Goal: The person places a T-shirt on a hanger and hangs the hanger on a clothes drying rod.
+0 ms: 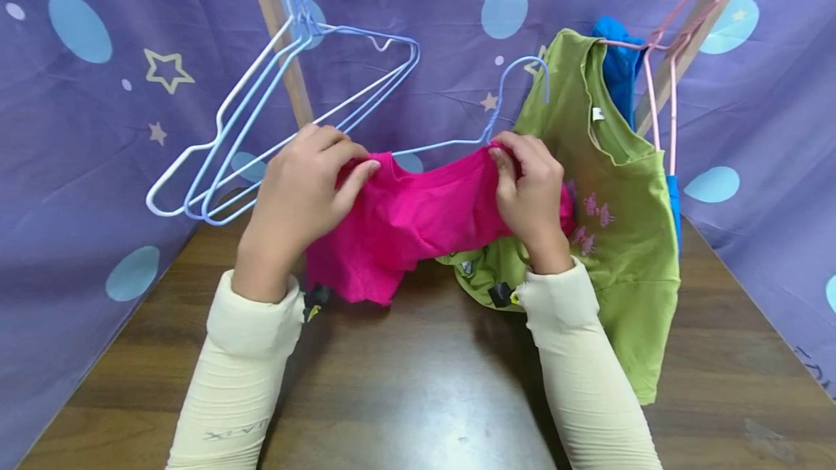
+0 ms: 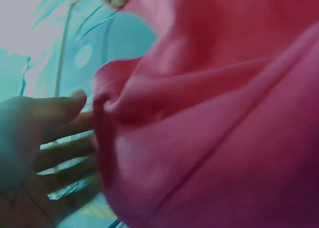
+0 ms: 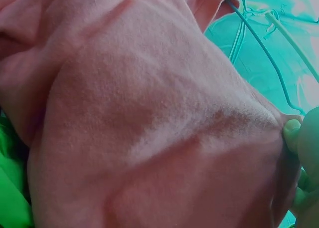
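A bright pink shirt (image 1: 431, 201) is stretched between the two hands in the head view. A blue wire hanger (image 1: 516, 67) runs behind its neckline, with the hook standing up and part of the frame hidden by cloth. My right hand (image 1: 532, 191) pinches the shirt's right shoulder near the collar; in the right wrist view its thumb (image 3: 292, 130) presses on the fabric. On the other side, my left hand (image 1: 303, 187) is at the left shoulder. The left wrist view shows its thumb (image 2: 65, 106) apart from the cloth and its fingers spread, touching the shirt's edge.
Several blue and white wire hangers (image 1: 225, 129) hang from a wooden post (image 1: 277, 27) at the left. A green sleeveless top (image 1: 620, 238) and a blue garment (image 1: 620, 71) hang from pink hangers (image 1: 648, 93) at the right. More green cloth (image 1: 486, 285) lies on the brown table (image 1: 418, 390).
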A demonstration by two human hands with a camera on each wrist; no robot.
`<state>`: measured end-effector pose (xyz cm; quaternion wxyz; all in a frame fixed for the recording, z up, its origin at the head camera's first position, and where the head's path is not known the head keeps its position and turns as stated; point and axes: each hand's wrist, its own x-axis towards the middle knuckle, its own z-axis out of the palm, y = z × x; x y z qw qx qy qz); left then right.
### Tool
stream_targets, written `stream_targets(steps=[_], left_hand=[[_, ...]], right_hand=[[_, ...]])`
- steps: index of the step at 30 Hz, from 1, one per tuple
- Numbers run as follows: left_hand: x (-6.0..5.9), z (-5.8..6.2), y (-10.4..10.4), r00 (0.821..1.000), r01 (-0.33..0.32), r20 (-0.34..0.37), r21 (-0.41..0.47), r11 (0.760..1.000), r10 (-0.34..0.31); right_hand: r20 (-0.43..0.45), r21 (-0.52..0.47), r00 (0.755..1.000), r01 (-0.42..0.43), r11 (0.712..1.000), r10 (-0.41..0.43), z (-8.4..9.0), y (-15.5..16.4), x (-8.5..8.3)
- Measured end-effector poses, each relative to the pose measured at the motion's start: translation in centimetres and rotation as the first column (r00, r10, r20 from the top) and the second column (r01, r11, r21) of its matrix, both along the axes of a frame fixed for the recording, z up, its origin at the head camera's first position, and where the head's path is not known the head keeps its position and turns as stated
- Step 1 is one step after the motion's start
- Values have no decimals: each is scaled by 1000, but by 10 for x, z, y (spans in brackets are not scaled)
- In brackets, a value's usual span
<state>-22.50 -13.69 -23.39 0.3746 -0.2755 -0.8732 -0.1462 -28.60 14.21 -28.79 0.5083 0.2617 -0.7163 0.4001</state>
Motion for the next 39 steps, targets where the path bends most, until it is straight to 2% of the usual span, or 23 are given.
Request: stream_targets(steps=[4,9,14,18,22,25,27,30,32,35,37,39], left_hand=[[-2,4,-10,993,-5,117,46,999,0],[-4,6,-17,980,1,197,83,997,-17],[-2,8,-20,973,23,223,137,990,-54],[-2,6,-19,988,29,145,141,990,-50],[0,5,-13,1000,-23,10,96,995,22],[2,2,-8,992,-63,-110,51,997,68],[1,0,-5,979,-78,-190,24,997,81],[0,-3,2,958,-70,-281,-13,997,64],[-1,-5,8,956,-48,-292,-48,998,32],[-2,-8,17,965,-6,-264,-69,998,-12],[-2,-8,20,966,-7,-258,-50,999,-6],[-2,-6,18,963,-20,-267,16,1000,24]], right_hand=[[8,-7,1000,8,1000,-8,0,4,-1],[12,-22,1000,25,999,-25,1,9,-2],[25,-13,1000,16,1000,-15,1,11,-2],[29,-13,1000,11,1000,-10,2,12,-1],[29,-19,999,18,1000,-17,3,13,1],[27,-34,999,33,999,-33,3,12,1],[20,-52,999,49,997,-48,2,10,0],[3,-67,998,65,996,-65,1,3,1],[-9,-58,998,67,996,-67,0,-3,2],[-21,-42,998,63,997,-64,0,-9,5],[-23,-47,997,67,997,-68,1,-10,6],[-23,-62,997,67,996,-68,3,-9,7]])
